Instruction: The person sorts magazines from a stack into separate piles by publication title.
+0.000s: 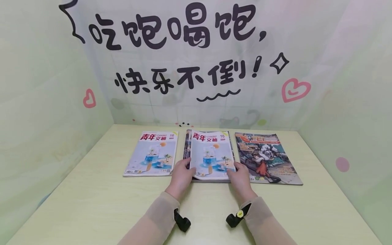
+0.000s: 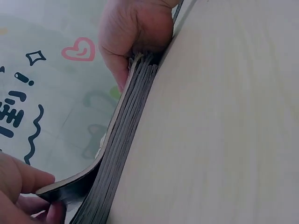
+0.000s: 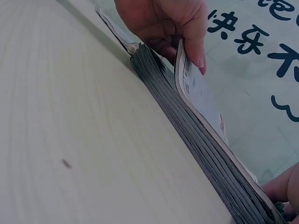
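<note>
Three pale, printed walls (image 1: 171,110) enclose the workspace, the back one carrying two lines of black lettering (image 1: 180,76). One light table (image 1: 85,204), faintly wood-grained, spans the space between them. Two beige sleeves (image 1: 153,217) reach in from the near edge. One thick pile (image 3: 187,130) of magazines lies at the table's centre, toward the back wall; its layers cannot be counted exactly. Two single magazines flank it: one dark illustrated magazine (image 1: 266,156) to the right, one pale seaside-cover magazine (image 1: 153,153) to the left. One top magazine (image 1: 211,146), bearing the same seaside cover, lies on the pile, its near left corner bent upward, clear of the layers beneath. Two hands work here: the left hand (image 1: 181,177) pinches that raised corner between thumb and fingers; the right hand (image 1: 240,178) grips the pile's right edge, thumb over the cover. Two pink hearts (image 1: 295,90) mark the walls. Two black straps (image 1: 183,222) circle the wrists, the right one bearing one round yellow tag (image 1: 240,213).
</note>
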### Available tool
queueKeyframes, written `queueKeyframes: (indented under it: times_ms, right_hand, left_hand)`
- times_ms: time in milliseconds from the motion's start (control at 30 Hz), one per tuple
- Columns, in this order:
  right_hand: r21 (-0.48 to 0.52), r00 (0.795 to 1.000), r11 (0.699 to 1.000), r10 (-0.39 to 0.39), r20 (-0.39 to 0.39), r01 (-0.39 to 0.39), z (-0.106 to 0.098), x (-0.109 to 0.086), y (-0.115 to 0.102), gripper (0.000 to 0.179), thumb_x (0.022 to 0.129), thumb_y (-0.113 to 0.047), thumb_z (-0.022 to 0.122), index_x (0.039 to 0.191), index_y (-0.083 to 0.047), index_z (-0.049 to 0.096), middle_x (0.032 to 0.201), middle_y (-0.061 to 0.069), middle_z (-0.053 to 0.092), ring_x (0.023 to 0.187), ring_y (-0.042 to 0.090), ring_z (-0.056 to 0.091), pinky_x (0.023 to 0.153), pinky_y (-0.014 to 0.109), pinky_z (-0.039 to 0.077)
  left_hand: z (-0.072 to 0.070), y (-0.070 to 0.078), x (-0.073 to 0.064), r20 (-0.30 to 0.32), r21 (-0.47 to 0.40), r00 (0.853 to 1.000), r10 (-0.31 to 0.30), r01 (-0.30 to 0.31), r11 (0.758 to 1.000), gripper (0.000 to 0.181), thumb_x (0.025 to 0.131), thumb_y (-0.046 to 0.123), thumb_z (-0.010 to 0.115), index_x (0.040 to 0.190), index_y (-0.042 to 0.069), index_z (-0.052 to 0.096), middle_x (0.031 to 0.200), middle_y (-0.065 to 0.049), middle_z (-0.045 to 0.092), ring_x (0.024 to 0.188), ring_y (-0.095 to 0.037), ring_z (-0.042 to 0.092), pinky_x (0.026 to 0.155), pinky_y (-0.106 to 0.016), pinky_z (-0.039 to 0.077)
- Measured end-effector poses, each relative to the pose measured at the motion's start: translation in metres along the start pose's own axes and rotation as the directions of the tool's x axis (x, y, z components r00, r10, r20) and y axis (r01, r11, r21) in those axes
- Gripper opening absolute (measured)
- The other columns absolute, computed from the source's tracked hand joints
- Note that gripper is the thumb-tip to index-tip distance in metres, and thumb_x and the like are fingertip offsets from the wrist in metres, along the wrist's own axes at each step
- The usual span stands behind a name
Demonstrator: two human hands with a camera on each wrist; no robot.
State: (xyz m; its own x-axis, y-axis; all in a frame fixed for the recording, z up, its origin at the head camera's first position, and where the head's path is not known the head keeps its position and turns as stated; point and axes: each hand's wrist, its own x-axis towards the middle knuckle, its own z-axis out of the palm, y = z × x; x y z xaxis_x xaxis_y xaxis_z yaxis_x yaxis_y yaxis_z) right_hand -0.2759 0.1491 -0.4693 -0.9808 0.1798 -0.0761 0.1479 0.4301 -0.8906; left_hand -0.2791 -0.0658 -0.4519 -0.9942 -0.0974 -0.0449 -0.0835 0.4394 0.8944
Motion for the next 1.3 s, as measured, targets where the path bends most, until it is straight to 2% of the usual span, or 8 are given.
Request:
queueKeyframes:
  times_ms: [100, 267, 500, 600, 767, 933, 1200, 1300]
  right_hand:
    - [0.005, 1.000, 1.000, 0.005, -0.005, -0.005, 0.000, 0.000, 0.000, 0.056, 0.094, -0.016, 0.056, 0.141, 0.009, 0.039, 0.148, 0.028, 0.027, 0.138, 0.043, 0.023, 0.113, 0.053, 0.022]
    - [0.000, 1.000, 1.000, 0.003, -0.003, -0.002, 0.000, 0.000, 0.000, 0.056, 0.094, -0.016, 0.056, 0.141, 0.009, 0.039, 0.148, 0.028, 0.027, 0.138, 0.043, 0.023, 0.113, 0.053, 0.021]
    - [0.024, 1.000, 1.000, 0.005, 0.010, -0.005, -0.003, 0.002, -0.001, 0.056, 0.093, -0.018, 0.056, 0.141, 0.007, 0.040, 0.148, 0.027, 0.028, 0.138, 0.042, 0.024, 0.113, 0.053, 0.022]
    - [0.048, 1.000, 0.999, 0.001, 0.011, -0.001, -0.005, 0.003, -0.003, 0.055, 0.094, -0.019, 0.055, 0.141, 0.006, 0.043, 0.147, 0.026, 0.032, 0.137, 0.040, 0.026, 0.112, 0.052, 0.025]
    - [0.050, 1.000, 0.999, 0.001, 0.002, -0.001, -0.010, 0.003, -0.010, 0.052, 0.093, -0.021, 0.055, 0.137, 0.006, 0.048, 0.144, 0.024, 0.036, 0.136, 0.039, 0.028, 0.112, 0.052, 0.026]
    - [0.069, 0.999, 0.997, 0.031, 0.025, -0.033, -0.015, 0.002, -0.016, 0.049, 0.095, -0.023, 0.054, 0.136, 0.004, 0.051, 0.142, 0.022, 0.041, 0.134, 0.037, 0.033, 0.110, 0.052, 0.030]
    - [0.347, 0.985, 0.926, 0.108, 0.136, -0.149, -0.018, 0.001, -0.019, 0.052, 0.098, -0.019, 0.050, 0.146, -0.002, 0.038, 0.146, 0.019, 0.040, 0.130, 0.029, 0.040, 0.109, 0.047, 0.033]
    - [0.403, 0.981, 0.901, 0.101, 0.163, -0.160, -0.020, 0.003, -0.017, 0.051, 0.099, -0.017, 0.049, 0.146, -0.002, 0.037, 0.137, 0.018, 0.049, 0.093, 0.017, 0.060, 0.087, 0.033, 0.050]
  left_hand:
    - [-0.001, 0.001, 0.000, 0.083, -0.110, 0.996, -0.024, 0.033, 0.993, 0.056, 0.096, 0.015, 0.052, 0.146, -0.002, 0.035, 0.143, -0.022, 0.044, 0.128, -0.034, 0.045, 0.104, -0.044, 0.040]
    - [-0.001, -0.001, 0.000, 0.182, -0.288, 0.981, -0.070, 0.121, 0.950, 0.056, 0.099, 0.010, 0.045, 0.150, 0.001, 0.025, 0.136, -0.021, 0.049, 0.104, -0.025, 0.061, 0.082, -0.032, 0.055]
    - [-0.001, -0.002, 0.000, 0.222, -0.392, 0.970, -0.098, 0.181, 0.902, 0.059, 0.100, 0.004, 0.039, 0.154, 0.007, 0.015, 0.140, -0.022, 0.043, 0.090, -0.019, 0.064, 0.075, -0.029, 0.057]
    - [-0.003, -0.004, 0.000, 0.223, -0.477, 0.969, -0.103, 0.200, 0.856, 0.059, 0.099, 0.000, 0.037, 0.154, 0.006, 0.016, 0.139, -0.023, 0.044, 0.090, -0.021, 0.064, 0.077, -0.029, 0.056]
    - [-0.007, -0.005, -0.001, 0.234, -0.619, 0.967, -0.097, 0.225, 0.752, 0.057, 0.097, -0.005, 0.035, 0.152, 0.004, 0.021, 0.136, -0.021, 0.048, 0.098, -0.022, 0.063, 0.079, -0.029, 0.056]
    - [-0.009, -0.003, -0.003, 0.244, -0.682, 0.964, -0.101, 0.245, 0.689, 0.056, 0.097, -0.007, 0.035, 0.151, 0.003, 0.024, 0.138, -0.021, 0.047, 0.109, -0.025, 0.059, 0.083, -0.030, 0.055]
    - [-0.011, -0.002, -0.004, 0.247, -0.705, 0.964, -0.095, 0.246, 0.665, 0.055, 0.098, -0.006, 0.034, 0.151, 0.002, 0.024, 0.139, -0.020, 0.047, 0.110, -0.024, 0.059, 0.083, -0.030, 0.055]
    - [-0.011, -0.002, -0.004, 0.243, -0.696, 0.965, -0.096, 0.243, 0.676, 0.056, 0.097, -0.006, 0.034, 0.151, 0.003, 0.023, 0.139, -0.020, 0.047, 0.109, -0.024, 0.059, 0.083, -0.030, 0.055]
